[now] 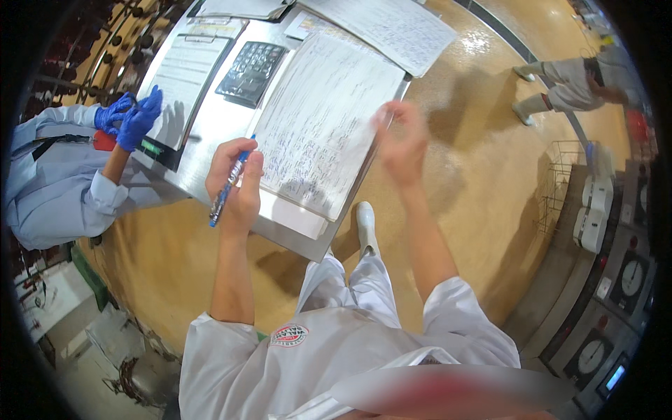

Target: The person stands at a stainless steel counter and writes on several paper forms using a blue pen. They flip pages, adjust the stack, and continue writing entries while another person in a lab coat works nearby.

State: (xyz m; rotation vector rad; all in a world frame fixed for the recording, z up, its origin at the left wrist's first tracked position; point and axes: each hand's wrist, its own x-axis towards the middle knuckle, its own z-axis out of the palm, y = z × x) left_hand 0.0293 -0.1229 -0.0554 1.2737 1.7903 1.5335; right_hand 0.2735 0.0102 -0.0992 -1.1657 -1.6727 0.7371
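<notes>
My left hand is closed round a blue pen, held slanting at the near left corner of a thick stack of handwritten sheets. My right hand is raised by the right edge of that stack, smeared by motion, its fingers seemingly bent. Whether it touches the paper or holds anything does not show. The stack lies on a metal table. To its left rests a black calculator, and further left a clipboard with a form.
At the left stands a co-worker in white with blue gloved hands over the clipboard. More written sheets overlap the stack's far end. Another person in white boots is at the far right. Panels with round dials line the right side.
</notes>
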